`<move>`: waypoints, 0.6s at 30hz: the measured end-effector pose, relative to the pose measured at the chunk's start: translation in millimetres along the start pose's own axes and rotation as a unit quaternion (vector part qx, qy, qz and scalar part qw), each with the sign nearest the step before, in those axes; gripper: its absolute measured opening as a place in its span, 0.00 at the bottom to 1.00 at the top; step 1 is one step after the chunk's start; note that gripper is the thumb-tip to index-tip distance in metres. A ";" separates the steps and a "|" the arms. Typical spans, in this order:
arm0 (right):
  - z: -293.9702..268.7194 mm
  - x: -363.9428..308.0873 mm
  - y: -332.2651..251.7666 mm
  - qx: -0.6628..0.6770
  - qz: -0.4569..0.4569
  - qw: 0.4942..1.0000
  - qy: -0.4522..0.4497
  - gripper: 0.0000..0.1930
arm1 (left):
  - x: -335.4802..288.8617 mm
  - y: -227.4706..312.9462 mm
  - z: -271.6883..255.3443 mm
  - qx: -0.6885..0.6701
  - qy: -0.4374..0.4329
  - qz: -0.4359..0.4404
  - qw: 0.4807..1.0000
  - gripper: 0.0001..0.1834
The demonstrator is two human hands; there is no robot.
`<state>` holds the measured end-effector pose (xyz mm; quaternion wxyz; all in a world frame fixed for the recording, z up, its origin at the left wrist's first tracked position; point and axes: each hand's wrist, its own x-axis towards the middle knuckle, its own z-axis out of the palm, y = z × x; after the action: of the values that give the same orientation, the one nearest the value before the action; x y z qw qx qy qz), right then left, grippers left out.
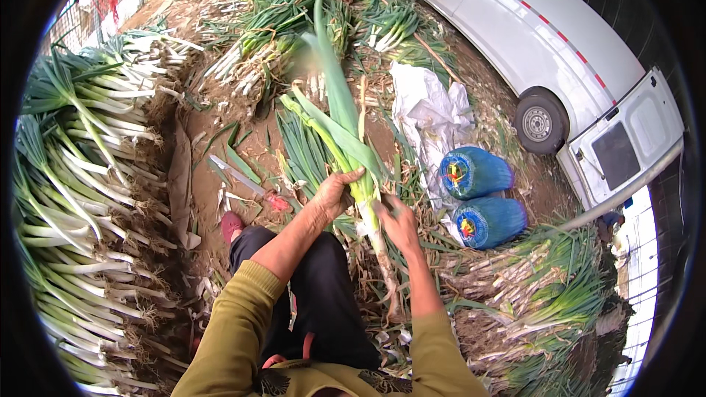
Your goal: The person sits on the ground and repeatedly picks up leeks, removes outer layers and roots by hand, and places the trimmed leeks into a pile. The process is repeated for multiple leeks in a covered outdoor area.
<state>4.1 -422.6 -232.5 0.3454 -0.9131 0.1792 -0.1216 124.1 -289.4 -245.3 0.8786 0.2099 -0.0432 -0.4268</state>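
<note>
Left hand [334, 195] wraps its fingers around a leek [353, 143], which slants up and down past it. Right hand [398, 222] meets the stalk just below; blur hides how tightly. Near the left hand, leftward, lies a blade [237, 174]; farther out, piled leeks [95, 162]. Right of the right hand sit blue bundles [494, 223].

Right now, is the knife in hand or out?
Out: the knife lies on the ground; the left hand and right hand are at the leek.
</note>
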 end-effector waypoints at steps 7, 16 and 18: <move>43.4 19.8 43.7 0.457 0.133 0.873 0.104 0.10 | -1.1 2.3 -7.2 0.039 0.030 0.065 0.997 0.15; 27.4 -78.0 148.7 0.173 0.276 0.942 0.078 0.18 | 6.7 -29.8 -16.9 0.033 0.122 -0.001 0.992 0.14; 15.9 -58.7 126.1 0.201 0.297 0.919 0.163 0.17 | 3.5 -22.9 -4.0 0.079 0.090 0.003 0.993 0.12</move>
<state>-74.3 -477.1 -334.9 0.5076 -0.6974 0.4673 -0.1938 110.5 -303.3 -258.6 0.8608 0.3157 0.0019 -0.3992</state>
